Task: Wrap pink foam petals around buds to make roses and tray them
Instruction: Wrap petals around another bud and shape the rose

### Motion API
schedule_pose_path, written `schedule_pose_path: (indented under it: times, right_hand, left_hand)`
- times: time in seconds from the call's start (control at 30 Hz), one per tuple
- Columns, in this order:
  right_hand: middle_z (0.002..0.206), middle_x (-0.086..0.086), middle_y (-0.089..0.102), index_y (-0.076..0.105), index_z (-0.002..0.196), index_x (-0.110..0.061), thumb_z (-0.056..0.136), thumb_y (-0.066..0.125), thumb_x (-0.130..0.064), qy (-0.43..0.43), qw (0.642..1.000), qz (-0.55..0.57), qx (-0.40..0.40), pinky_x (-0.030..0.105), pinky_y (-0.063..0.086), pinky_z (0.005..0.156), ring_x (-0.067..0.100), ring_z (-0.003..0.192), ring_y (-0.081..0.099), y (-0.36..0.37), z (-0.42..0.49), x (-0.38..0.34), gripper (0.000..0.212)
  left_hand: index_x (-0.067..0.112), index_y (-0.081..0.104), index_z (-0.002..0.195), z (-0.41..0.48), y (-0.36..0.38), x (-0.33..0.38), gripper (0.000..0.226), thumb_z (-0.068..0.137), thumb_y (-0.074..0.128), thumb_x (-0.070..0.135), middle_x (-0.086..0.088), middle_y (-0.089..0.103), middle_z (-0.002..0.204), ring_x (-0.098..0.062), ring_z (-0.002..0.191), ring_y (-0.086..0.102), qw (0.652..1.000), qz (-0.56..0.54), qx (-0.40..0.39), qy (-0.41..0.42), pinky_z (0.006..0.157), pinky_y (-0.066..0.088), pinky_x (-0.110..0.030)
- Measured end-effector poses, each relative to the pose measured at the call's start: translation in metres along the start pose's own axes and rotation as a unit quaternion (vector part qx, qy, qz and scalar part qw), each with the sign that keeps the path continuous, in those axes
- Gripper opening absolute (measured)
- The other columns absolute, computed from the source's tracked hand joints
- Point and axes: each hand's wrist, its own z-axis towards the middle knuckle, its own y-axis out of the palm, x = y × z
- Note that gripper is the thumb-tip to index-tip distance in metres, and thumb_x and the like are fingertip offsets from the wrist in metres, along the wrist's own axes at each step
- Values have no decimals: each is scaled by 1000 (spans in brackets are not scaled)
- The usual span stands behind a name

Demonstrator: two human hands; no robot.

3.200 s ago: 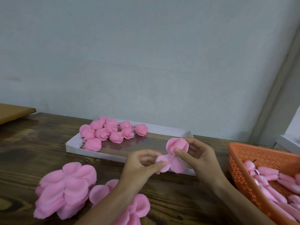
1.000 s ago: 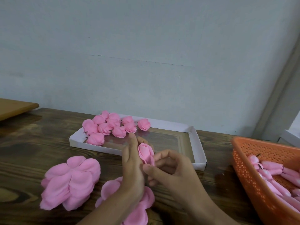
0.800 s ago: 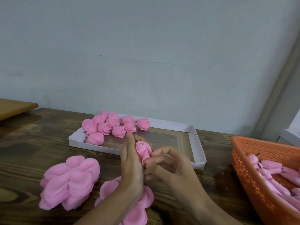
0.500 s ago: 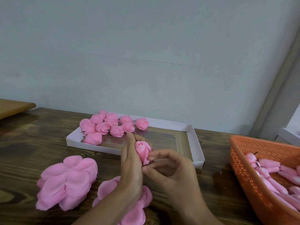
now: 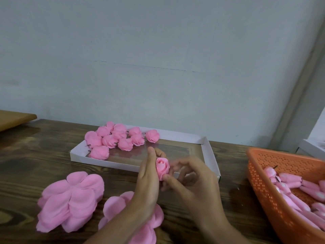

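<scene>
A pink foam rose (image 5: 162, 167) with its petals wrapped round a bud stands upright between my hands, just in front of the white tray (image 5: 210, 152). My left hand (image 5: 147, 184) cups its left side with long fingers. The thumb of my right hand (image 5: 191, 180) presses the rose's base, and the curled fingers are at its right side. Several finished roses (image 5: 119, 138) lie in the tray's far left corner. Two stacks of flat petal pieces lie on the table, one at the left (image 5: 70, 201) and one under my left forearm (image 5: 147, 226).
An orange perforated basket (image 5: 263, 187) at the right holds several pink buds (image 5: 299, 192). The dark wooden table (image 5: 35, 159) ends at a pale wall. A tan board (image 5: 12, 118) lies at the far left and a white box corner (image 5: 311, 147) at the far right.
The open petals have been folded up round the bud into a rose. My hands have come lower and nearer, and my right fingers have shifted along the rose's side.
</scene>
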Motion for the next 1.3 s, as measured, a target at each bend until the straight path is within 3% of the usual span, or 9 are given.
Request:
schedule_pose_path:
  times: [0.13,0.23,0.33,0.43,0.53,0.63,0.8,0.97,1.3]
  right_hand:
    - [124,-21,66,69,128,-33,85,86,-17,-138,980,-106,-93,30,52,95,10,118,62,-15,15,-1,49]
    - [126,-23,70,68,131,-33,93,78,-15,-95,980,-62,-161,37,53,102,11,118,66,-19,20,-2,44]
    - [117,-18,75,70,124,-26,93,78,-9,-39,983,1,-179,37,55,102,10,112,71,-26,25,-2,37]
    - [112,-12,77,72,118,-20,90,79,-4,-25,980,35,-196,37,55,103,15,111,72,-33,33,1,32]
    - [109,-9,77,73,111,-16,86,80,3,3,973,71,-220,32,54,102,15,109,73,-41,41,3,32]
    - [108,-8,77,75,108,-15,83,84,1,-4,969,67,-238,29,55,100,15,107,73,-46,44,4,31]
    - [109,-18,74,76,111,-26,85,86,-15,-70,971,-36,-227,41,54,97,17,110,67,-43,38,5,30]
    - [103,-20,71,78,107,-24,89,83,-21,-178,960,-110,-187,26,49,89,11,104,60,-41,35,4,19]
    - [106,-5,70,83,105,-23,96,76,-26,-296,937,-167,-76,31,52,79,13,95,64,-38,30,5,12]
  left_hand:
    - [21,65,64,2,1,0,71,83,38,84,-8,55,55,-15,42,47,1000,21,-16,-6,38,35,-21]
    - [24,64,53,0,0,-5,81,69,39,100,-5,49,50,-16,42,47,997,50,-51,-23,38,36,-22]
    - [23,66,91,2,-4,-2,84,58,59,100,-3,46,59,-13,44,38,991,8,-125,-41,42,31,-21]
    - [29,54,109,4,-10,3,57,70,82,59,-4,49,73,-15,52,37,976,-9,-211,-58,46,30,-24]
    - [19,48,121,5,-13,5,58,69,74,10,-2,51,78,-15,56,41,964,-2,-255,-74,48,34,-26]
    - [14,43,121,6,-11,3,60,69,64,-8,1,50,74,-13,55,44,962,89,-254,-53,49,36,-26]
    - [17,51,106,7,-6,0,49,68,82,12,2,57,73,-12,64,52,963,174,-202,31,56,43,-23]
    - [35,63,69,9,-6,0,13,66,76,37,16,56,60,-1,56,50,948,254,-143,131,54,41,-20]
    - [27,67,64,8,-8,-2,13,76,70,30,5,58,55,-8,57,52,954,235,-122,142,55,39,-26]
